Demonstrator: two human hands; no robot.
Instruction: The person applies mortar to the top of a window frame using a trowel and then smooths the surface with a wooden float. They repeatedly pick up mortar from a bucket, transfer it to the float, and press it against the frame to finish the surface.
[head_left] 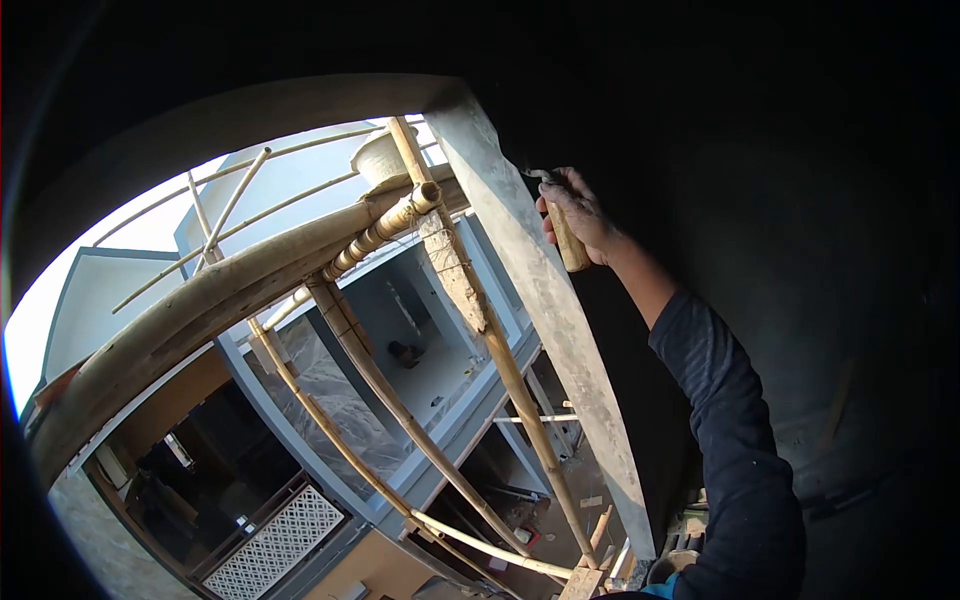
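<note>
Right hand point(583, 213): fingers closed tight around the handle point(570, 245).
Handle: lower end sticks out below the fist, beside the wall edge point(545, 290).

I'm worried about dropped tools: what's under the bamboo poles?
Under the bamboo poles: a neighbouring building's floors, a white lattice screen and rubble on the ground. The wall edge and your sleeve hide the ground directly beneath you.

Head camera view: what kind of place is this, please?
Probably a building site, seen from high on a scaffold. The bamboo poles are tied together as scaffolding, the wall edge is bare grey plaster, and the right hand grips a wooden-handled tool at that wall.
</note>
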